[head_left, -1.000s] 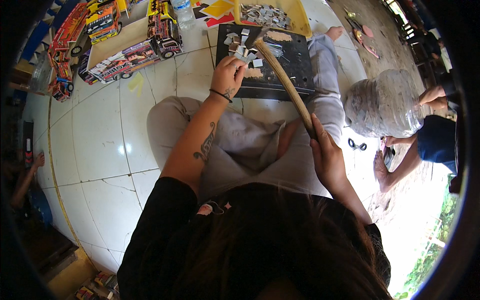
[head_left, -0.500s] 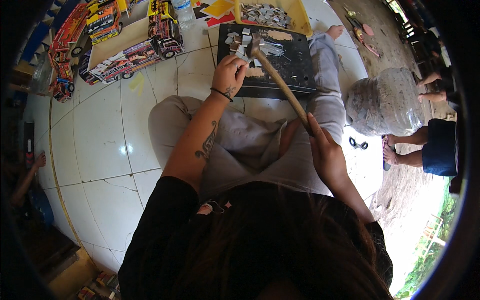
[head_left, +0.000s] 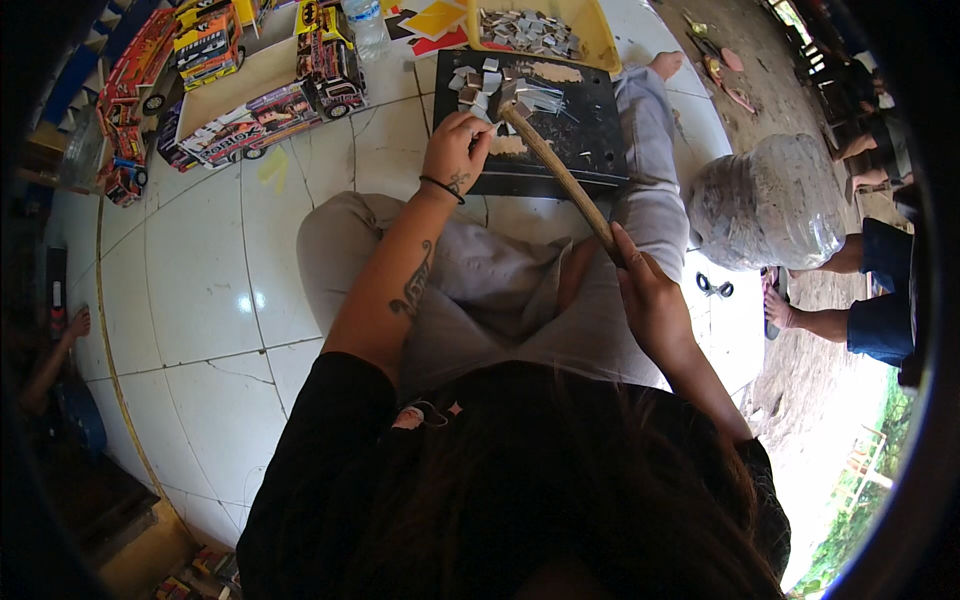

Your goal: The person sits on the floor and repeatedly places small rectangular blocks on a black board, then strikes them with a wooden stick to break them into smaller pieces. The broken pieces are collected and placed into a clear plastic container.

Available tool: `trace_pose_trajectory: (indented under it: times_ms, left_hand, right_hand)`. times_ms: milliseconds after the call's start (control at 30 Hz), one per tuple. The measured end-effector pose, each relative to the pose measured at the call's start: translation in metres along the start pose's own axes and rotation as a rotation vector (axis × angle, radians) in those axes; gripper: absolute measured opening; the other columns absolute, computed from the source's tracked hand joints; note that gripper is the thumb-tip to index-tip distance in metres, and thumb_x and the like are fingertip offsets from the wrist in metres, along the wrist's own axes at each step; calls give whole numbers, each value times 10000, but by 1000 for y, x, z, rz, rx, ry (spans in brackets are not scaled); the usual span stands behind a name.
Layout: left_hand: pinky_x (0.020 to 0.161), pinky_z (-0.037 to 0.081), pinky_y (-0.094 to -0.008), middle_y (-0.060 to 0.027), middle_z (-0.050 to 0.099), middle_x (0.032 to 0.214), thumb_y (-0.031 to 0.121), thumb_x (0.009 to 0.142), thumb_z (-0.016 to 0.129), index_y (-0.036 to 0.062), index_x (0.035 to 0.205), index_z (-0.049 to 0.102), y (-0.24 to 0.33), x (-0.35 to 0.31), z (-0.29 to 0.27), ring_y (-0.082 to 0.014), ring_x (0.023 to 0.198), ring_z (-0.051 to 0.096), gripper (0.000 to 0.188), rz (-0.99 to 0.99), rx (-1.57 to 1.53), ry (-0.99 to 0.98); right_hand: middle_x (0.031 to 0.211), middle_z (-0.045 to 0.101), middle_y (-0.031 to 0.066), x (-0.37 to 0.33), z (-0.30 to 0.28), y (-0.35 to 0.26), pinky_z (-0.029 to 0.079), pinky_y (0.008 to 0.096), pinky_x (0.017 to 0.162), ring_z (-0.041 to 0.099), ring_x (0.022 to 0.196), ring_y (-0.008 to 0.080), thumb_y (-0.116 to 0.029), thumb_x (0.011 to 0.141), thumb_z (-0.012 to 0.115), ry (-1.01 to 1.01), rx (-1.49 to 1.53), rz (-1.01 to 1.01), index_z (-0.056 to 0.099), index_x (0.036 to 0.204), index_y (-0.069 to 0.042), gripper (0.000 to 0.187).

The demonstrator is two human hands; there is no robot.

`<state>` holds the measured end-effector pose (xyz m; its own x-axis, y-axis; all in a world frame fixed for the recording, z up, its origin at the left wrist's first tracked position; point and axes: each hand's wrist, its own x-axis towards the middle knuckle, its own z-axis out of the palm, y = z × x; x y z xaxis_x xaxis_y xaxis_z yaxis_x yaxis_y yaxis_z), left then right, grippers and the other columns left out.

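My right hand (head_left: 648, 295) is wrapped round the lower end of a hammer's wooden handle (head_left: 560, 178). The hammer's head end lies low over a black board (head_left: 600, 145), close to the fingers of my left hand (head_left: 457, 150). That left hand is closed in a pinch at the board's near left part. A small pale bit shows at its fingertips, too small to name. Beside it on the board lie small silvery-grey square pieces (head_left: 478, 98), several thin metal rods (head_left: 543, 98) and a tan worn patch (head_left: 553, 72).
Behind the board stands a yellow tray (head_left: 606, 45) of small square pieces. Toy trucks (head_left: 250, 125) and a water bottle (head_left: 368, 30) are at the far left. Black-handled scissors (head_left: 714, 287) and a plastic-wrapped bundle (head_left: 765, 205) lie to the right, near another person's legs (head_left: 825, 322).
The hammer's head has dropped slightly toward the board, near my left fingertips. My left hand stays almost still. At the right, the other person's legs have shifted a little.
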<state>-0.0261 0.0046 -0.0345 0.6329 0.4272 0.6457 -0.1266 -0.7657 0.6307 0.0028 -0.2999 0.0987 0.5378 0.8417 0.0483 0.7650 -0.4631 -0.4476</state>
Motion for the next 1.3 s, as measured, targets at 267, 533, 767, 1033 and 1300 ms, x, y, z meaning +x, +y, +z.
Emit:
trace_pose_trajectory:
  times_ms: [267,533,767,1033,1300]
  left_hand:
    - [708,469,-395,-127,587,801,41,779,626,13,793,604,-1,-1,2,-315,798,572,39,-20,-3,-2]
    - [701,469,-392,-126,593,798,51,779,638,17,789,600,-1,-1,3,-322,790,575,52,-41,-44,11]
    - [694,467,-390,-105,576,785,79,755,660,36,776,627,14,5,-12,-303,764,572,58,57,247,18]
    - [775,447,-388,-61,556,852,132,736,675,52,773,663,22,-6,-14,-259,856,533,89,125,439,-172]
    - [829,431,-374,-32,597,955,123,755,667,62,926,701,12,-13,-24,-237,908,536,185,120,435,-171]
  right_hand:
    - [1037,615,196,2,4,2,529,415,670,648,812,351,-16,852,549,76,22,-51,369,1413,-167,607]
    - [1064,611,213,2,12,7,524,410,714,644,874,358,-22,864,541,31,60,11,385,1405,-160,579]
    - [1071,611,233,1,8,12,498,386,791,638,946,346,-42,910,511,106,234,68,393,1399,-128,510]
    - [1054,613,227,-12,29,28,496,395,782,628,946,358,-49,901,522,64,248,125,399,1395,-145,518]
    - [1105,593,215,-11,49,31,504,435,755,621,915,380,-74,886,533,57,209,38,357,1416,-197,572]
